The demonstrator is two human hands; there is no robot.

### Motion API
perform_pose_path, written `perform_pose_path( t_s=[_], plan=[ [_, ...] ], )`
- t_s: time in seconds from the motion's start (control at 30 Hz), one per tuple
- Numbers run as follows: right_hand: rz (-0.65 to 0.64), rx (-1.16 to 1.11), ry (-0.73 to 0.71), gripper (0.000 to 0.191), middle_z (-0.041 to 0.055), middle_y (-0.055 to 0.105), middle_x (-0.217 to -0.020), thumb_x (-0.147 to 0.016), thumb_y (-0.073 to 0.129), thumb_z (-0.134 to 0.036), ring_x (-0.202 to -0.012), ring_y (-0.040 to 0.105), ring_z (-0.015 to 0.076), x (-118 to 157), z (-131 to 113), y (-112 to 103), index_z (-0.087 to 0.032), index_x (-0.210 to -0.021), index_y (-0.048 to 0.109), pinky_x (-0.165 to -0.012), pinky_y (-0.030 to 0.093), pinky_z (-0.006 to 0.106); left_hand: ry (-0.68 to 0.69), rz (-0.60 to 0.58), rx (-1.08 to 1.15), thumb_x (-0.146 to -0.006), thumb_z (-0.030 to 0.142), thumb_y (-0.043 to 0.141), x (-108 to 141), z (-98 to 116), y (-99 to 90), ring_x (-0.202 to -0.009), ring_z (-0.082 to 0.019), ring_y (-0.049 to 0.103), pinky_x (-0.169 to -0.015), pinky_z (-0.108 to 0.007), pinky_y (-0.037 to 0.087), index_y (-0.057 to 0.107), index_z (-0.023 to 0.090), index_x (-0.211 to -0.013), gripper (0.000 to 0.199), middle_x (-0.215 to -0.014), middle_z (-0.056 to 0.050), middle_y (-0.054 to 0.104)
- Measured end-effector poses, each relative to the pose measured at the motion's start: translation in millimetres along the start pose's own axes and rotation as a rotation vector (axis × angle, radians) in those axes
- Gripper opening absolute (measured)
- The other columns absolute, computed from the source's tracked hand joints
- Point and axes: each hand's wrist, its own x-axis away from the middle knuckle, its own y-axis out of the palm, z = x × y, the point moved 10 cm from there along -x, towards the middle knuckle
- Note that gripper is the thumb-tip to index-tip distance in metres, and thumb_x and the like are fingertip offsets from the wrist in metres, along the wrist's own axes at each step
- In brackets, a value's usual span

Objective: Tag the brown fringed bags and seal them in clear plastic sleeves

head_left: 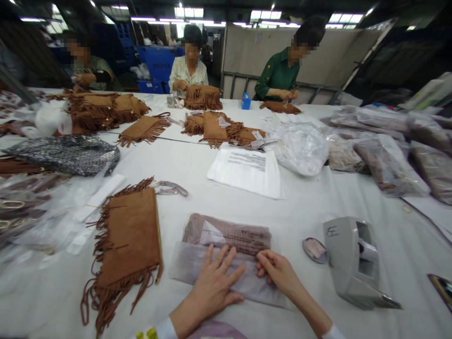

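Observation:
A clear plastic bag (pixel 243 233) with a brown item inside lies in front of me, its near part folded over. My left hand (pixel 217 282) rests flat on the bag with its fingers spread. At the bag's right side is my right hand (pixel 277 270), its fingers pinched at the fold; what lies between the fingertips is too small to make out. Left of the bag, a brown fringed suede bag (pixel 132 238) lies flat. A grey tape dispenser (pixel 348 263) stands to the right, beside a small round dish (pixel 315 249).
Across the table (pixel 169 165), three people handle brown fringed bags (pixel 215 127). White printed bags (pixel 247 172) lie ahead. Packed plastic bags (pixel 388 160) are piled at the right, and plastic-wrapped straps (pixel 24 207) at the left. A phone (pixel 441 287) lies at the right edge.

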Motion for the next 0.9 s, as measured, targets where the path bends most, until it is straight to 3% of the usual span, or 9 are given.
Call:
perform_pose_path(
  t_s=[0.13,0.23,0.33,0.4,0.47,0.57,0.73,0.83,0.9],
  plan=[
    [0.036,-0.025,-0.011,0.041,0.0004,0.064,-0.062,-0.078,0.05,-0.058,-0.05,0.057,0.0135,1.6,-2.0,-5.6,-0.019,-0.077,0.06,-0.043,0.039,0.023,-0.298,0.029,-0.177,-0.088,0.051,0.048,43.8,-61.9,-9.2,-0.138,-0.039,0.026,-0.105,-0.068,0.023,0.027,0.037,-0.145,0.062,-0.154,-0.007,0.03],
    [0.214,0.036,-0.097,0.041,0.0002,0.062,-0.059,-0.08,0.051,-0.057,-0.047,0.052,0.0127,24.3,-14.9,-38.8,-0.018,-0.077,0.064,-0.047,0.041,0.024,-0.364,0.082,-0.189,-0.089,0.043,0.049,72.0,-79.4,-5.1,-0.138,-0.038,0.025,-0.104,-0.065,0.028,0.029,0.036,-0.145,0.059,-0.154,-0.008,0.03],
    [0.7,0.138,-0.145,0.044,0.0045,0.068,-0.072,-0.078,0.053,-0.058,-0.058,0.057,0.0162,76.4,-16.4,-125.9,-0.017,-0.085,0.068,-0.059,0.046,0.028,-0.365,0.174,-0.119,-0.091,0.04,0.045,84.9,-82.2,3.8,-0.14,-0.036,0.024,-0.105,-0.062,0.028,0.024,0.036,-0.146,0.06,-0.155,-0.008,0.027],
    [1.096,0.216,-0.06,0.051,0.0096,0.071,-0.087,-0.078,0.05,-0.06,-0.073,0.062,0.0213,131.9,-3.3,-191.4,-0.016,-0.096,0.068,-0.07,0.048,0.033,-0.366,0.22,-0.065,-0.091,0.038,0.042,87.1,-83.5,8.5,-0.141,-0.036,0.022,-0.105,-0.063,0.027,0.02,0.037,-0.147,0.06,-0.156,-0.007,0.025],
    [1.318,0.237,0.093,0.06,0.0162,0.069,-0.103,-0.076,0.047,-0.063,-0.09,0.061,0.028,177.4,18.5,-238.3,-0.013,-0.104,0.068,-0.082,0.046,0.039,-0.347,0.251,-0.022,-0.091,0.037,0.04,86.5,-82.8,9.1,-0.141,-0.036,0.021,-0.105,-0.064,0.026,0.017,0.039,-0.147,0.06,-0.156,-0.007,0.023],
    [1.251,0.156,0.223,0.063,0.02,0.07,-0.098,-0.069,0.05,-0.065,-0.099,0.06,0.034,190.7,50.7,-270.5,-0.01,-0.088,0.073,-0.089,0.043,0.044,-0.316,0.27,-0.002,-0.09,0.037,0.038,85.0,-80.7,5.6,-0.139,-0.037,0.024,-0.104,-0.064,0.027,0.014,0.039,-0.147,0.062,-0.156,-0.007,0.023],
    [1.043,-0.001,0.168,0.05,0.0094,0.072,-0.068,-0.058,0.063,-0.059,-0.072,0.065,0.0255,152.1,67.8,-263.8,-0.012,-0.071,0.074,-0.069,0.049,0.035,-0.333,0.247,-0.051,-0.09,0.036,0.04,86.4,-83.8,7.3,-0.137,-0.036,0.029,-0.104,-0.062,0.029,0.016,0.038,-0.147,0.062,-0.156,-0.008,0.025],
    [1.077,-0.065,0.146,0.049,0.0073,0.07,-0.065,-0.056,0.067,-0.056,-0.065,0.062,0.0229,146.8,71.0,-262.5,-0.011,-0.073,0.074,-0.065,0.049,0.035,-0.338,0.231,-0.085,-0.09,0.036,0.044,87.3,-85.8,10.8,-0.137,-0.035,0.03,-0.104,-0.059,0.031,0.017,0.038,-0.147,0.063,-0.155,-0.007,0.026],
    [1.146,-0.089,0.128,0.047,0.0093,0.072,-0.077,-0.056,0.067,-0.055,-0.076,0.064,0.0244,156.2,73.8,-264.7,-0.012,-0.074,0.073,-0.072,0.05,0.036,-0.338,0.226,-0.094,-0.089,0.036,0.045,87.4,-86.2,11.3,-0.137,-0.035,0.03,-0.104,-0.059,0.031,0.017,0.038,-0.147,0.064,-0.155,-0.007,0.026]
  ],
)
